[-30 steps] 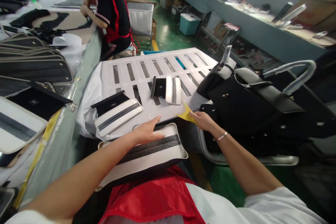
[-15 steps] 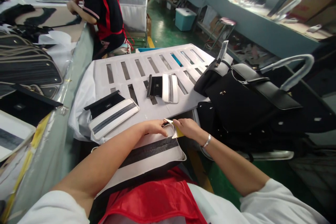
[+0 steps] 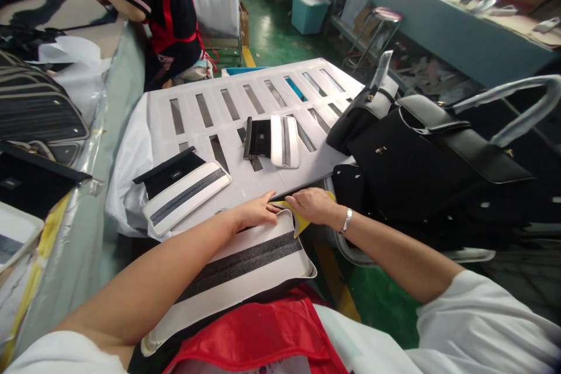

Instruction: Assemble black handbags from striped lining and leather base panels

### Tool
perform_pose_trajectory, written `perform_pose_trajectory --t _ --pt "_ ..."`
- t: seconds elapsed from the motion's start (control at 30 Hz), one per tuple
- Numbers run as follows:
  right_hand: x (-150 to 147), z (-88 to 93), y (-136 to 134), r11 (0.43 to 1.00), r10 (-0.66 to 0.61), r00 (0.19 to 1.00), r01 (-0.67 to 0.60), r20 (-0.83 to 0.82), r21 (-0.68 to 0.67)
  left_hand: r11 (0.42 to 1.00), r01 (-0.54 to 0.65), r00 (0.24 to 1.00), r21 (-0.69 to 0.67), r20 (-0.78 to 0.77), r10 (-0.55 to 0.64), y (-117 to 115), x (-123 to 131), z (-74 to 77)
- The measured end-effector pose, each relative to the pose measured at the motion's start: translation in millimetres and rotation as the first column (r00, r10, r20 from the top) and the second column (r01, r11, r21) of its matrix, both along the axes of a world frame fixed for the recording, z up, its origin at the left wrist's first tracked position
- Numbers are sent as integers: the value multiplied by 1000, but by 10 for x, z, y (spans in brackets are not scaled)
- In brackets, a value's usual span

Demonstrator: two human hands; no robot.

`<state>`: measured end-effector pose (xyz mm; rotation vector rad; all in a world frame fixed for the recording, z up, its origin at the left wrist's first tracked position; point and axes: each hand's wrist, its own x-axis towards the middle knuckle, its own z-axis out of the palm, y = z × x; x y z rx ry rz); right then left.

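- A black-and-white bag piece (image 3: 245, 284) sits tilted across the wearer's lap, its pale, dark-striped panel facing up, near the edge of a white slotted worktop (image 3: 245, 188).
- The left hand (image 3: 258, 211) rests at the panel's far edge, fingers spread; whether they pinch it cannot be told.
- The right hand (image 3: 318, 207) is curled round a yellow sheet (image 3: 301, 224) that touches the panel's far right corner.
- The piece looks light, with a fairly firm panel and softer dark sides – likely to sag if lifted by one corner; the raised rim, held at both ends, seems the surest hold.
- The sheet looks thin and bendy – best pinched close to its working edge, as it could crease.
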<state>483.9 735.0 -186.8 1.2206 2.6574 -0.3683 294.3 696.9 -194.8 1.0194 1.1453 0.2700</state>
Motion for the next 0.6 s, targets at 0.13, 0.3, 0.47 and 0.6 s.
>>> perform_pose_trajectory --t 0.13,0.3,0.47,0.6 --pt "7 -18 33 995 100 995 -100 -19 32 913 229 964 339 -206 -165 -35 31 32" --pt "0 -1 33 986 163 986 -162 -35 37 793 392 888 467 -417 -193 -134 3 89" --pt "-32 33 -6 980 199 979 -200 -45 -12 769 456 834 448 -518 -192 -258 8 176" --pt "-61 37 -49 977 208 978 -209 -28 -34 737 507 774 447 -613 -160 -333 25 139"
